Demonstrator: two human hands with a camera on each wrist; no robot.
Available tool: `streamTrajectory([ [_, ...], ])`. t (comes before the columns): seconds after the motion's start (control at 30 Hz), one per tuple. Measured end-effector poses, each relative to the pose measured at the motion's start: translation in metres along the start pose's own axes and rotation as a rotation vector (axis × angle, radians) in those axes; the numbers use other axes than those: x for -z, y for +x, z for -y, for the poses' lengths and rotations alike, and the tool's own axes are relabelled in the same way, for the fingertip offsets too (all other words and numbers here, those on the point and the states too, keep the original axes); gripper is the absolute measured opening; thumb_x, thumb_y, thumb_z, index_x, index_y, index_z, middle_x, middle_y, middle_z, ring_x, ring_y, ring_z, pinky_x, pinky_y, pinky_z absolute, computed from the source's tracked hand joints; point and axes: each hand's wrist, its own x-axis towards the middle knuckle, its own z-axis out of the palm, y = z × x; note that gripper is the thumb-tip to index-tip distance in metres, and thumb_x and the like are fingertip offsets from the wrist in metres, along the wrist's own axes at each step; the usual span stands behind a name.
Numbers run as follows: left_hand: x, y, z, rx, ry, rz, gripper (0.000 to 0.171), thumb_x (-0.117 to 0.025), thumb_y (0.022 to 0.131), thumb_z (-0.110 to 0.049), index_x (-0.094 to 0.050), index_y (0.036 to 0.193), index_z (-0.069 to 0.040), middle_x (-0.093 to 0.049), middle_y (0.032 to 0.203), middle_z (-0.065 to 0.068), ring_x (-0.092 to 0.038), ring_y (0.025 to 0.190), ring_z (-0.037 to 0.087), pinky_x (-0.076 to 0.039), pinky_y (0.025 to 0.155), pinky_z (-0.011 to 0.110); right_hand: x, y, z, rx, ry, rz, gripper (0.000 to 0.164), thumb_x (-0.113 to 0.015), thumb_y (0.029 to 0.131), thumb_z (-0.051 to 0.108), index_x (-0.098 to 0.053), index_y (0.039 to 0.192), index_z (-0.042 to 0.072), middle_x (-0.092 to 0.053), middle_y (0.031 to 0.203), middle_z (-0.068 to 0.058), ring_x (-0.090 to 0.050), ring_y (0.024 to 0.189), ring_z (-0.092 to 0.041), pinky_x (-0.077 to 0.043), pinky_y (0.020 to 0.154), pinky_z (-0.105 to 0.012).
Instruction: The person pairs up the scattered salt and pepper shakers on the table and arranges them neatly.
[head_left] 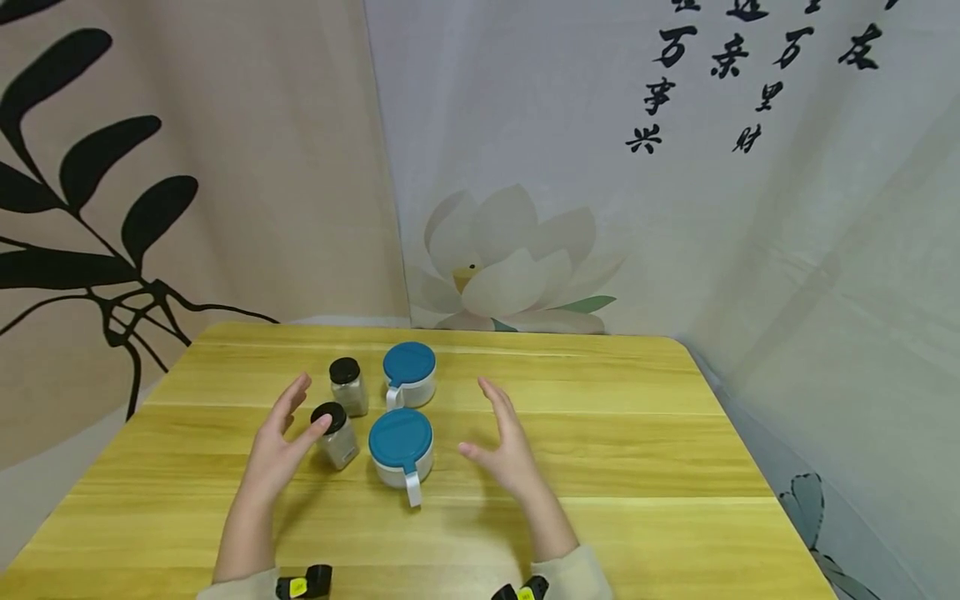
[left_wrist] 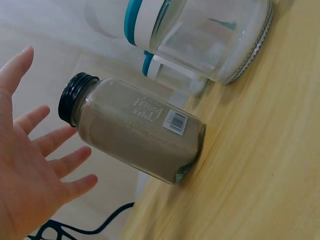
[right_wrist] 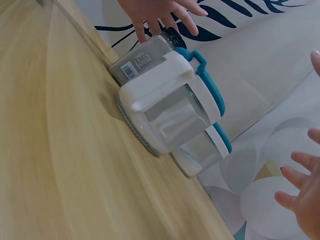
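On the table, two clear glass jars with black lids stand left of two glass jars with blue lids and white handles. My left hand (head_left: pixel 276 458) is spread beside the front black-lidded jar (head_left: pixel 342 448), its thumb overlapping the lid in the head view. In the left wrist view, that jar (left_wrist: pixel 137 127) bears a barcode label, and the fingers lie close to its lid. Right of the front blue-lidded jar (head_left: pixel 401 447), my right hand (head_left: pixel 512 454) hovers with fingers spread, holding nothing. Behind stand the other black-lidded jar (head_left: pixel 349 395) and the other blue-lidded jar (head_left: pixel 411 377).
The wooden table (head_left: pixel 637 450) has rounded far corners. A curtain (head_left: pixel 525 125) with printed flower and dark writing hangs behind it, with a dark leaf print (head_left: pixel 105 158) at left. Each wrist wears a black strap-on device (head_left: pixel 303 583).
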Motion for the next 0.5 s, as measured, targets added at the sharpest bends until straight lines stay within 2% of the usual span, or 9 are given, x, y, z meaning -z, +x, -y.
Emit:
streamTrajectory([
  [0.27, -0.002, -0.001, 0.007, 0.005, 0.002, 0.025, 0.072, -0.065, 0.093, -0.017, -0.024, 0.153, -0.014, -0.029, 0.152, 0.016, -0.028, 0.135, 0.040, -0.023, 0.103, 0.061, -0.013, 0.001, -0.005, 0.022, 0.032, 0.039, 0.093, -0.069, 0.078, 0.061, -0.028, 0.151, 0.020, -0.027, 0.154, 0.001, -0.028, 0.137, -0.027, -0.024, 0.105, -0.061],
  [0.5, -0.004, -0.001, 0.013, -0.002, -0.021, 0.045, 0.072, -0.065, 0.093, -0.016, -0.024, 0.152, -0.013, -0.034, 0.149, 0.018, -0.032, 0.132, 0.043, -0.027, 0.100, 0.063, -0.021, -0.002, -0.003, -0.022, 0.037, 0.071, 0.094, -0.074, 0.075, 0.057, -0.027, 0.151, 0.029, -0.027, 0.154, 0.002, -0.027, 0.138, -0.027, -0.024, 0.104, -0.061],
])
